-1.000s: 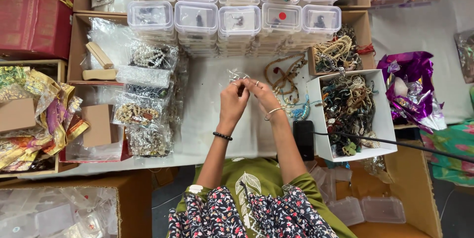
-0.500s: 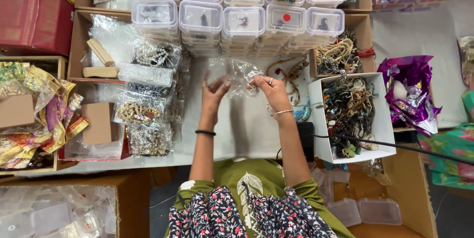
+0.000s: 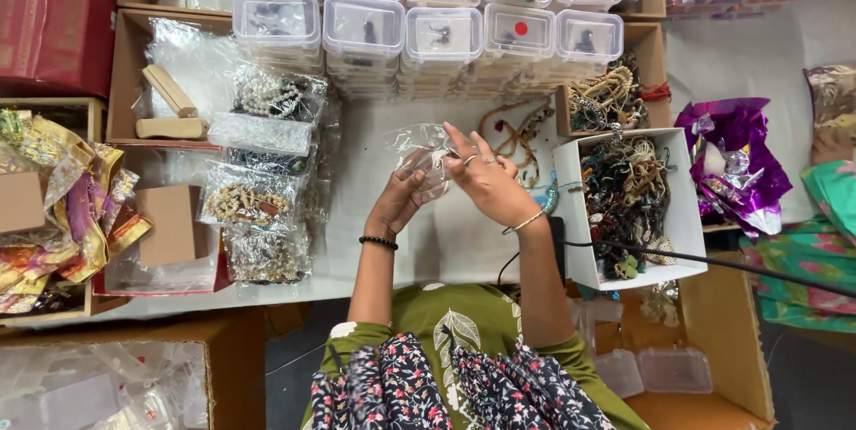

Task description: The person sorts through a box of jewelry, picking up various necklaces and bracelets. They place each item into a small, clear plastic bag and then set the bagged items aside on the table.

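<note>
Both hands hold a small clear plastic bag: the left hand at 7 o'clock, the right hand at 4 o'clock. A white cardboard box of beads sits at 3 o'clock.

Single head view, steep downward, near cluttered table.
</note>
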